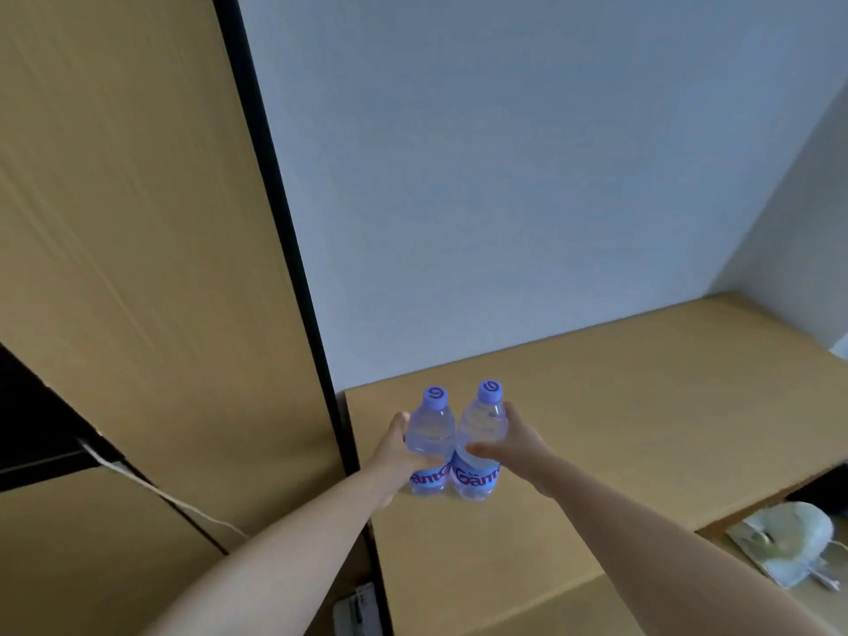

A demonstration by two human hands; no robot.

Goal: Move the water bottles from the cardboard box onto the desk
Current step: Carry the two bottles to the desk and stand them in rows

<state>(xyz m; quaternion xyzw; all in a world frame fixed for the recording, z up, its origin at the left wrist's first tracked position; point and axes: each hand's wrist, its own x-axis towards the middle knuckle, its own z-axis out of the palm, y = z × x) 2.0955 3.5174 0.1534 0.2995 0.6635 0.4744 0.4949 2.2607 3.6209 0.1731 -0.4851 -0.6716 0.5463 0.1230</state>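
Note:
Two clear water bottles with purple caps and blue labels stand upright, side by side and touching, near the back left corner of the wooden desk (619,406). My left hand (397,452) grips the left bottle (431,433) around its middle. My right hand (518,440) grips the right bottle (482,426), thumb across its front. Both bottle bases look to be on the desktop. The cardboard box is out of view.
A tall wooden cabinet panel (137,268) with a black edge rises just left of the desk. A white wall stands behind. A pale crumpled bag with a white cable (784,539) lies on a lower ledge at the right. A white cord (151,488) runs along the left.

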